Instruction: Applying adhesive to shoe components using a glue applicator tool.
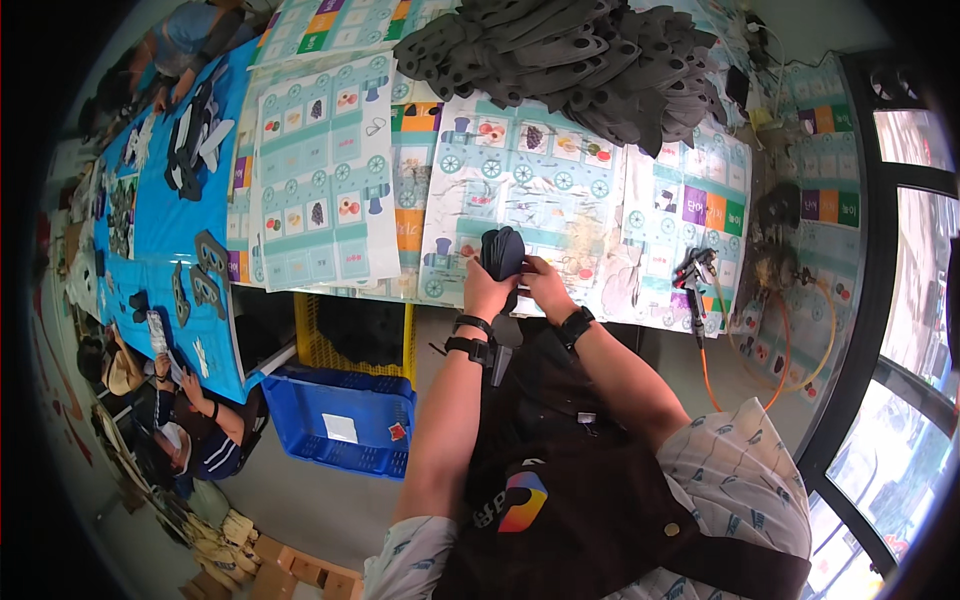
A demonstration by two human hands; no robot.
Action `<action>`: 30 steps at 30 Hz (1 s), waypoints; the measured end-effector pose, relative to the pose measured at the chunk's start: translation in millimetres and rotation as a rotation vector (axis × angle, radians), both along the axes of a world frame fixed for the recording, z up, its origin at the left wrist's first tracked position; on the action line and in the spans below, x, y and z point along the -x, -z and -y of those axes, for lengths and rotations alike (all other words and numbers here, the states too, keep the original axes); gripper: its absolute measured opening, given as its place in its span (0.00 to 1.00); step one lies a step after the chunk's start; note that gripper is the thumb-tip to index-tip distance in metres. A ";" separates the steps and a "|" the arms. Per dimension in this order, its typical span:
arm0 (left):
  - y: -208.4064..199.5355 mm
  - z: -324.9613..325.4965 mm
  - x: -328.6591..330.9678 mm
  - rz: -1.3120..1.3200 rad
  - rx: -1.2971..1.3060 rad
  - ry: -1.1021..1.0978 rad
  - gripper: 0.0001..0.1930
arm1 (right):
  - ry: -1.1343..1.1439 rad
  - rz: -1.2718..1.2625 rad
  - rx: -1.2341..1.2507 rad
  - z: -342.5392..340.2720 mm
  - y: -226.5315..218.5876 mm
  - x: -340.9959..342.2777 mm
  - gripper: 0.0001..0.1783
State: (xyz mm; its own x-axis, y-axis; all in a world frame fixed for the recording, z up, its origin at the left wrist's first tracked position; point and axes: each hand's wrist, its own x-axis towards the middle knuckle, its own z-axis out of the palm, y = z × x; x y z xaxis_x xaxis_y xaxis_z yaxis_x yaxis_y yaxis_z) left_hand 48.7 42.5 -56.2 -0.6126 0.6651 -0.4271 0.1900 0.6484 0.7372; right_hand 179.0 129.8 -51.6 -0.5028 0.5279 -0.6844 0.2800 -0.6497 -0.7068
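Note:
A small stack of dark, flat, rounded pieces (502,250) stands upright between my hands at the table's front edge. My left hand (488,292) is closed around its lower left side. At its right edge, my right hand (543,285) has thumb and fingers drawn together on the stack; exactly what the fingertips pinch is hard to make out. Beyond my hands, a large heap of dark grey flat cut pieces (580,65) with holes in them lies at the table's far side. Printed sheets (500,190) with fruit pictures and wheels cover the table under my hands.
An air gun (695,275) with an orange hose lies at the table's right front edge. Below the table stand a blue crate (345,425) and a yellow crate (405,345). At left, people work around a blue-covered table (165,240) with grey pieces on it.

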 end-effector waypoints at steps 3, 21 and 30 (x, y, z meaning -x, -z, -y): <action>-35.3 -16.0 -15.8 -0.014 0.213 0.020 0.35 | 0.043 -0.108 0.327 -19.0 -3.1 -14.3 0.32; 21.6 24.3 16.1 -0.439 -0.306 -0.051 0.47 | -0.224 0.001 -1.161 -16.4 14.7 65.5 0.16; 44.2 15.0 11.3 -0.393 -0.494 -0.243 0.20 | -0.445 0.135 -1.456 -25.6 10.3 75.4 0.17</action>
